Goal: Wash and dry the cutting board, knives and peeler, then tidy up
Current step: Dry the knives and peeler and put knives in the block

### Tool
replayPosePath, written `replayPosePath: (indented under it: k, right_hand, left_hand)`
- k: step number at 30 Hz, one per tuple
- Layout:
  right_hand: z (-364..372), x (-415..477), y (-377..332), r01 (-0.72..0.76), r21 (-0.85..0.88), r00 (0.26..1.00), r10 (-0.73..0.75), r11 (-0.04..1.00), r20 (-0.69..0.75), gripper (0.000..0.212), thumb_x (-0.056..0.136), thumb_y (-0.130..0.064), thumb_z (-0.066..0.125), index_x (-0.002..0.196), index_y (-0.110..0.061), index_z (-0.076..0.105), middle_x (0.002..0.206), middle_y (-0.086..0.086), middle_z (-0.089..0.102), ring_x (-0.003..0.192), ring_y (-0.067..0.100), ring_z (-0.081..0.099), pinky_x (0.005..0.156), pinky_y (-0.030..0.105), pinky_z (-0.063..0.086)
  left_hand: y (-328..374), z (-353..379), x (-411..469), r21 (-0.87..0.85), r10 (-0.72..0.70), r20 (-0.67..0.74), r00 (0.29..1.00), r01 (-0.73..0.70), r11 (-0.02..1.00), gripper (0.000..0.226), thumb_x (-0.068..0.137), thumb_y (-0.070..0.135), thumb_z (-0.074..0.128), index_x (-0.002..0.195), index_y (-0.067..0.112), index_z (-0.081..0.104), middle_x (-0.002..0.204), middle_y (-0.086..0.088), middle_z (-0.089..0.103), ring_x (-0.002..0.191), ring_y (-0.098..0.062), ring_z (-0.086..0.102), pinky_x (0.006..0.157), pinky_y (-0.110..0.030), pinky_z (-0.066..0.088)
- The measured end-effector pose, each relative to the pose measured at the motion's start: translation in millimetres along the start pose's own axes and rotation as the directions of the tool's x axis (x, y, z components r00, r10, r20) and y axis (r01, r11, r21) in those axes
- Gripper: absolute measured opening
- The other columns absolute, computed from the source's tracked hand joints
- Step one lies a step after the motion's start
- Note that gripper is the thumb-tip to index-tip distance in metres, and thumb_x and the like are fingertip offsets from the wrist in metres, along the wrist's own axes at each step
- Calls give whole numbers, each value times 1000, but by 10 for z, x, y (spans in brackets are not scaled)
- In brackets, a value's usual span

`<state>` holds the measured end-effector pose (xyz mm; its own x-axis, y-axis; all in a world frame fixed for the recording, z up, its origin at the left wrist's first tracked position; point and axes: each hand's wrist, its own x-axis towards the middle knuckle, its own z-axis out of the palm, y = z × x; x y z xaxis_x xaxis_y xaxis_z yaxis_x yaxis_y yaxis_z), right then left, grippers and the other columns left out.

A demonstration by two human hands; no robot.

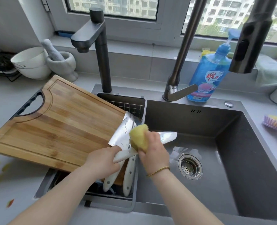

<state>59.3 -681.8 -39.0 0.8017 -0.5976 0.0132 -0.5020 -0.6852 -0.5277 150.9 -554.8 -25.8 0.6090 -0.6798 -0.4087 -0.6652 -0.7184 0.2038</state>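
Note:
A large bamboo cutting board [56, 125] lies tilted across the left side of the sink, over a drain basket. My left hand [103, 161] grips the white handle of a knife whose blade [168, 137] points right over the basin. A wide cleaver blade [123, 133] and two more white handles [129, 176] lie beside it on the basket. My right hand [152, 151] holds a yellow sponge [138, 137] against the blades. The peeler is not visible.
The dark sink basin [215, 151] with its drain [189, 166] is to the right. Two faucets [100, 51] rise behind. Blue dish soap [207, 70], a purple brush [276, 122], white bowls [30, 62] and a stone mortar [61, 62] stand around the counter.

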Motion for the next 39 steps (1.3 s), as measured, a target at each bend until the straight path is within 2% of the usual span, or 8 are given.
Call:
replayPosePath:
  k: [6,10,14,23,27,32,35,39]
  right_hand:
    - [132,60,0,224,-183,974,-219,957,50,41,72,-50,37,85,-26,68,88,-3,64,63,13,63,34,15,36]
    - [16,296,450,-10,-209,999,17,978,33,40,93,-39,36,120,-17,56,129,4,43,110,25,50,78,33,48]
    - [-163,428,632,-258,-156,966,257,953,-31,38,96,-33,37,123,-12,53,134,8,36,116,27,42,87,34,44]
    - [253,24,53,178,-90,982,-183,980,-53,41,75,-41,37,92,-23,68,96,-1,64,73,15,64,42,12,39]
    - [160,306,559,-24,-56,989,16,998,-148,50,89,-38,26,121,-13,55,130,4,42,112,28,47,83,33,42]
    - [-258,510,901,-413,200,879,447,888,-168,36,97,-24,37,111,3,55,129,13,41,88,27,48,78,31,36]
    - [-295,352,741,-281,305,839,387,910,-383,32,94,-23,46,110,2,57,121,11,48,83,23,49,70,25,30]
    - [25,73,181,162,124,929,-109,979,-354,40,75,-34,44,104,-13,62,99,6,63,66,23,61,51,21,42]
  left_hand:
    - [-44,55,54,-24,38,-84,996,-40,999,39,87,58,45,116,33,50,101,13,62,101,-10,57,73,-26,42]
    - [-59,97,31,7,49,-143,988,-49,999,39,87,61,40,118,37,48,103,15,62,97,-8,57,71,-25,43]
    - [-43,99,39,36,47,-158,986,-41,998,40,88,60,39,120,37,47,105,14,60,94,-9,57,65,-23,39]
    - [-7,159,74,-1,3,-161,987,-4,1000,44,90,57,39,129,38,41,116,11,58,105,-10,56,64,-24,34]
    - [-20,156,61,20,27,-169,985,-24,1000,46,90,58,37,131,37,39,115,12,58,103,-9,57,69,-22,39]
    - [-39,143,72,20,21,-157,987,-18,1000,37,89,58,40,116,35,49,98,13,62,90,-8,59,65,-23,42]
    - [-22,160,86,12,7,-175,985,-5,1000,41,90,57,38,124,35,43,104,11,60,92,-9,58,55,-20,34]
    - [-3,136,104,-5,-15,-150,989,14,1000,39,90,57,39,119,31,47,104,10,62,94,-12,59,55,-21,34]
